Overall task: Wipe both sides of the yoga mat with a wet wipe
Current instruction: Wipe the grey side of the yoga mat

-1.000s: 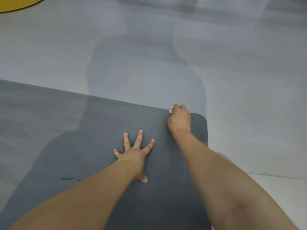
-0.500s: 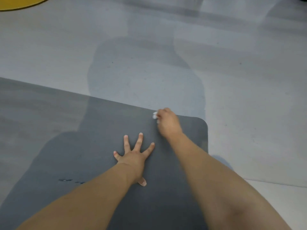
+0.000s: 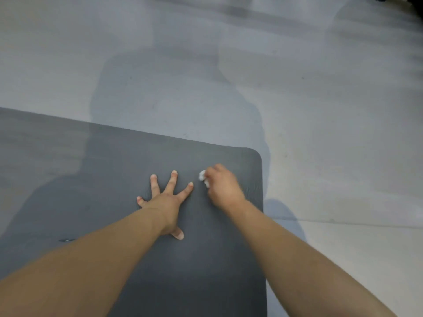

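Fingers first: on the yoga mat (image 3: pixel 96 179), flat on the floor (image 3: pixel 320 110), I brace with my left hand (image 3: pixel 166 203) spread wide; my right hand (image 3: pixel 223 187) pinches the wipe (image 3: pixel 202 177) near the far right corner. I'd overlap strokes, pressing evenly.

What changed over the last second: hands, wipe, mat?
The right hand, gripping the balled wet wipe, slid from the yoga mat's far edge near the corner, left and toward the person, ending beside the left hand's fingertips. Nothing was picked up or released. The left hand stayed splayed flat on the mat; the mat did not shift.
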Demonstrator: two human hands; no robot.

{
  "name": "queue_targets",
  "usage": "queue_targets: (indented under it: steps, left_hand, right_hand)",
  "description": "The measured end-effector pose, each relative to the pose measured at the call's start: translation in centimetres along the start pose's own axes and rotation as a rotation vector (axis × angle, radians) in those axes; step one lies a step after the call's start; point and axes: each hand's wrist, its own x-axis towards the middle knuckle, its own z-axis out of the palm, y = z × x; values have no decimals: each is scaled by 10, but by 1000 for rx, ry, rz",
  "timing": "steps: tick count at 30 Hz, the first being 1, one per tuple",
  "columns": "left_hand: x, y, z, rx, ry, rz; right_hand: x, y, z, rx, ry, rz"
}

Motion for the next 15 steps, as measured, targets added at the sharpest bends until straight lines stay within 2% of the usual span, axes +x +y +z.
queue_targets:
  steps: [3,5,7,11,15]
  left_hand:
    - [1,-1,1,-3,11,2]
    - [1,-1,1,-2,13,6]
    - [-1,-1,0,-6,17,11]
    - [-1,-2,2,8,25,24]
    - [-3,-12,-6,76,17,100]
  right_hand:
    - [-16,46,-26,-80,118,258]
    - [-27,41,-25,-81,165,361]
    - [-37,6,-5,-11,163,353]
    - [-67,-59,35,113,115,200]
    - [-60,-66,27,42,25,289]
